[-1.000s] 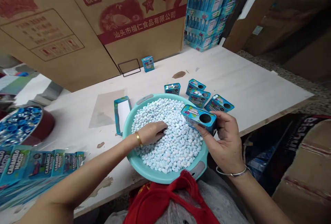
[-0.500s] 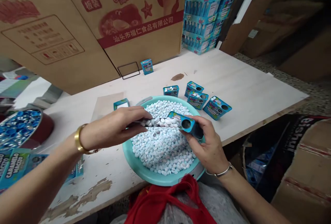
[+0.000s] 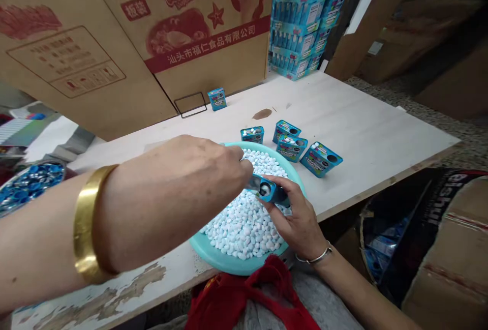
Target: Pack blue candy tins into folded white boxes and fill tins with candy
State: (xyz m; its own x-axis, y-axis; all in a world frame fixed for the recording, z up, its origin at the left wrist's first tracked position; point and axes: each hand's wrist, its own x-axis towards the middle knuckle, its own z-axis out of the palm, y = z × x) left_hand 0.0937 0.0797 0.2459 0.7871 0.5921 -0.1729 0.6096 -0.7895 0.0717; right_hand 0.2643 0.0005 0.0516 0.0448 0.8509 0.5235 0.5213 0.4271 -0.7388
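Note:
My right hand (image 3: 295, 210) grips a small blue candy box (image 3: 272, 192) over the basin, its round opening turned up and whitish candy visible inside. My left hand (image 3: 213, 167) is closed and raised over the left end of that box. It holds a scoop, mostly hidden behind the fingers. Below both hands sits a turquoise basin (image 3: 202, 251) full of small pale blue and white candies (image 3: 244, 231). Just beyond the rim stand several similar open boxes, among them a front one (image 3: 292, 148) and a right one (image 3: 321, 159), with a few candies lying on their tops.
A single blue box (image 3: 217, 99) stands by a large cardboard carton (image 3: 213, 65) at the back. Stacked blue packs (image 3: 301, 25) rise behind the table (image 3: 366, 116). At left is a container of blue pieces (image 3: 34, 182); an open bag (image 3: 385, 243) lies below the right edge.
My left hand has come up and right with the scoop, from the candies to the box. My right hand has tilted the box and drawn slightly left; whitish candy now shows in its opening.

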